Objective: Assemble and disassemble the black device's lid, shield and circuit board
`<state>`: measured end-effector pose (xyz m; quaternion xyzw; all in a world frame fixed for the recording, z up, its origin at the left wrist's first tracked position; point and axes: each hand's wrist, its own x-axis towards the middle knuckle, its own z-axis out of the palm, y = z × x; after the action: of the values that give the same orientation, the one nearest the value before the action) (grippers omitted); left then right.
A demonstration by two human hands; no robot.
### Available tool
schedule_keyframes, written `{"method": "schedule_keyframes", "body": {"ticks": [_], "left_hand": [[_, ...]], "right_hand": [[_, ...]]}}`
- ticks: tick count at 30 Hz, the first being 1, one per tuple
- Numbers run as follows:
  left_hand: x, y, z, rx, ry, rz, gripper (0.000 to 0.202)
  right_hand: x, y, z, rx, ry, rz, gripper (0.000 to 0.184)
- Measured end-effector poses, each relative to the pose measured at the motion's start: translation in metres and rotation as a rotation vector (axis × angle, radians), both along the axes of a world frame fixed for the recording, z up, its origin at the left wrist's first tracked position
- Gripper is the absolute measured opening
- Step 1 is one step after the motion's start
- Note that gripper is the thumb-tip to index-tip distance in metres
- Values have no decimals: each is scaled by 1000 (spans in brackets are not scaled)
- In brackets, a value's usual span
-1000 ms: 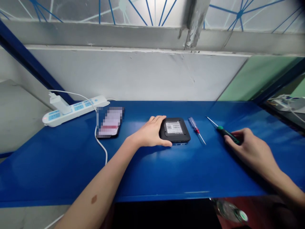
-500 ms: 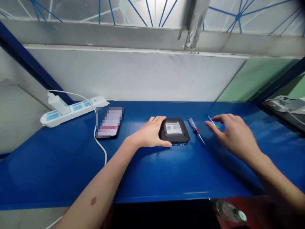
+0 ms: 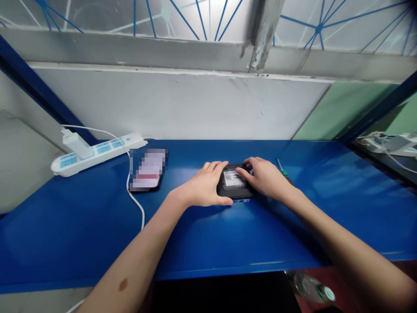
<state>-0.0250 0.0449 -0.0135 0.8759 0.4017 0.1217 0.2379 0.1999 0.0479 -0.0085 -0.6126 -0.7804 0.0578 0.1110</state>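
A flat black square electronic box (image 3: 228, 191) with a white printed label lies on the blue table. My left hand (image 3: 208, 182) grips its left side, fingers along the far edge and thumb at the near edge. On the right side of the box is my right hand (image 3: 265, 176), its thumb over the label and its fingers curled at the far right corner. A screwdriver (image 3: 280, 167) with a green part lies just right of that hand, partly covered by it. The red and clear-handled screwdriver is hidden behind my right hand.
A phone (image 3: 148, 169) with a blurred screen lies left of the box. Behind it stands a white power strip (image 3: 97, 152) with a plugged-in charger (image 3: 76, 143) and a white cable (image 3: 138, 202). A plastic bottle (image 3: 311, 287) is below the table's front edge.
My right hand has moved left, from beside the green screwdriver to the right side of the box. It now covers the red and clear screwdriver. My left hand keeps its hold.
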Motion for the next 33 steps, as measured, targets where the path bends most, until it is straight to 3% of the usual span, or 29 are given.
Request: {"method": "schedule_keyframes", "body": {"ticks": [9,17,33], "left_hand": [[7,3,-10,11,-34,38,110],[10,5,-11,16,-23,52,115],[11,7,-13,1,-36,47,118]], "right_hand": [[-7,8,3,-31,-30,-83,48],[-16,23,6,-70,-79,-156,73],[-17,50,1,-174,-40,-124,85]]}}
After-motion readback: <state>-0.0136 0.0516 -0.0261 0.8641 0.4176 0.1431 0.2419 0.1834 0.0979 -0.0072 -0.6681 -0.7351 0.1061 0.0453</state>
